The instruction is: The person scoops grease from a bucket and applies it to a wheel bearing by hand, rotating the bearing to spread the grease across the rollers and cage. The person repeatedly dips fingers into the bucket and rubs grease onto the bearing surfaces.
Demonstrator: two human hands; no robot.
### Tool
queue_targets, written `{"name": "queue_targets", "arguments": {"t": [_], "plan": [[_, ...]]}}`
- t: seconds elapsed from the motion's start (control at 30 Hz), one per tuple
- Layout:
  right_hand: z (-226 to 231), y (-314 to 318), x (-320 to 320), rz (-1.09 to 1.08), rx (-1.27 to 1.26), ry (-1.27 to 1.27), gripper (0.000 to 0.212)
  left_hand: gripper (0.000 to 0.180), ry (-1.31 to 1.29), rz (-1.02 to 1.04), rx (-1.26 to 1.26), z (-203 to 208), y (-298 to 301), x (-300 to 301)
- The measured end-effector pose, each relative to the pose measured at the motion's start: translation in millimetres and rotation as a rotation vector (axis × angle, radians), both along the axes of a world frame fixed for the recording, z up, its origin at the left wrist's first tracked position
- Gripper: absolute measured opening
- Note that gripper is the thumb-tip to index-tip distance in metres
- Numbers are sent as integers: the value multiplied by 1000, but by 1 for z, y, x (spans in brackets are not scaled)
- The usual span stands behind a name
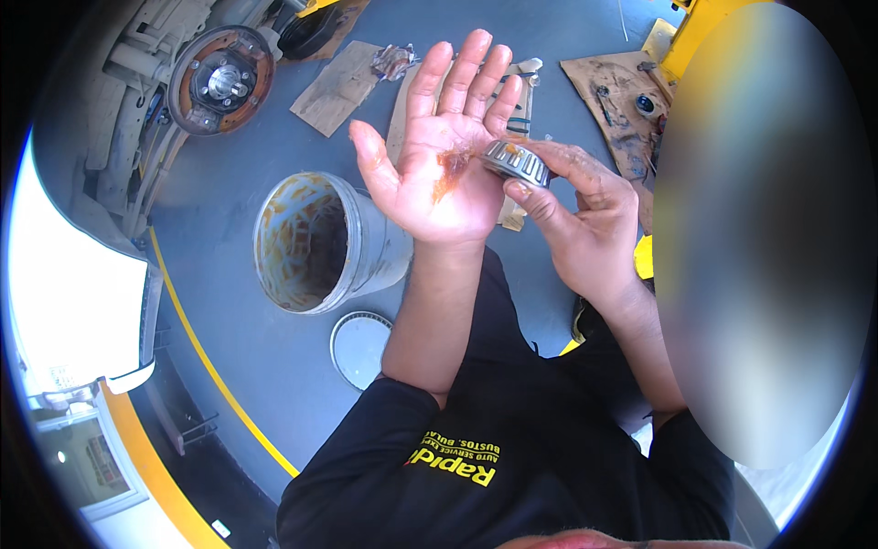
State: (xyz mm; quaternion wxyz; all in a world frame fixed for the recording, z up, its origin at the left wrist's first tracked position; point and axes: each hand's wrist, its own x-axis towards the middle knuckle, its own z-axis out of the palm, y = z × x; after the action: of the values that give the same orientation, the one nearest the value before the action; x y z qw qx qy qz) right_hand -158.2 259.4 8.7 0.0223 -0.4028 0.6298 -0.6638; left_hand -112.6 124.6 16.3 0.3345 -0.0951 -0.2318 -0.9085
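Observation:
My left hand (pixel 448 174) is open, palm up and fingers spread. A smear of amber-brown grease (pixel 451 171) lies in the middle of its palm. My right hand (pixel 590 215) is closed on a tapered roller bearing (pixel 518 163), pinching it between thumb and fingers. The bearing is tilted, its metal rollers showing, with some grease on its upper side. Its near rim is at the edge of my left palm, beside the grease; whether it touches the skin is hard to tell.
Left of my forearm stands a white bucket (pixel 334 242), streaked with grease inside. Its round lid (pixel 360 348) lies nearby. A brake assembly with a hub (pixel 222 80) is at the upper left. Cardboard (pixel 340 87) lies on the floor beyond; more cardboard (pixel 608 87) holds small parts. A blur covers the right side.

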Motion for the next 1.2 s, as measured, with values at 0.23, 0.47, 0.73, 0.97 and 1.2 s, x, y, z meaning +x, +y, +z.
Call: {"name": "queue_targets", "arguments": {"t": [0.23,0.47,0.73,0.97,1.2], "plan": [[1,-2,9,-11,65,113,34,101,41,52,-198,-12,-6,-6],[-2,-7,7,197,-22,-410,33,107,103,-88,43,-13,-13,-16],[-1,-9,3,85,34,-52,34,102,24,-59,-62,-22,-10,-25],[-1,-8,-6,21,47,204,36,96,-108,-23,-36,-25,-10,-34],[-5,-5,-16,36,-54,-110,32,97,-205,16,-85,-20,-11,-33]]}}
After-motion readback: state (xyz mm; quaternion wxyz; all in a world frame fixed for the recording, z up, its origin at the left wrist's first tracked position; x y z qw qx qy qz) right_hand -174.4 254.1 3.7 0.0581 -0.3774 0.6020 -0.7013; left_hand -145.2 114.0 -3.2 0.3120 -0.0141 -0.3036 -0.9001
